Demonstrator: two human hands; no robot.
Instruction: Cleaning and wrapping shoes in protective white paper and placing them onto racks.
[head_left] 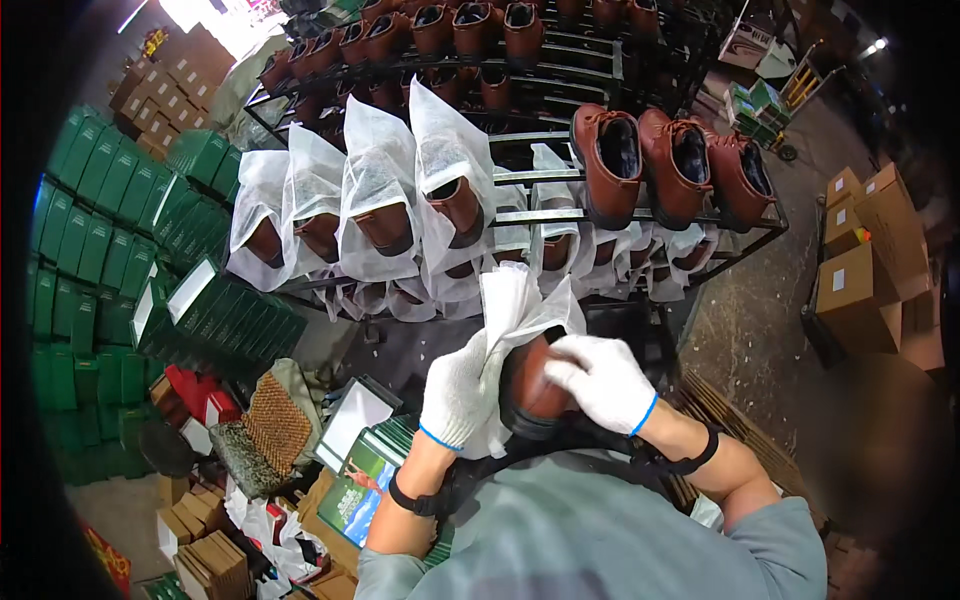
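Note:
Close in front of my body, a brown leather shoe (535, 385) with a dark sole is partly inside a thin white shoe bag (556, 312). My left hand (455, 392), in a white knit glove with a blue cuff edge, is closed on the gathered white bag material at the shoe's left side. From the right, my right hand (607, 386), gloved the same way, grips the shoe with its fingers over the upper. Its fingertips are slightly blurred. The front of the shoe is hidden by the bag.
Ahead stands a black metal rack (745, 243) with brown shoes (612, 165), several in white bags (380, 185). Green shoe boxes (95, 235) are stacked at left. Cardboard boxes (860, 290) lie at right, beyond the concrete floor (745, 320). An open box (358, 425) sits by my left forearm.

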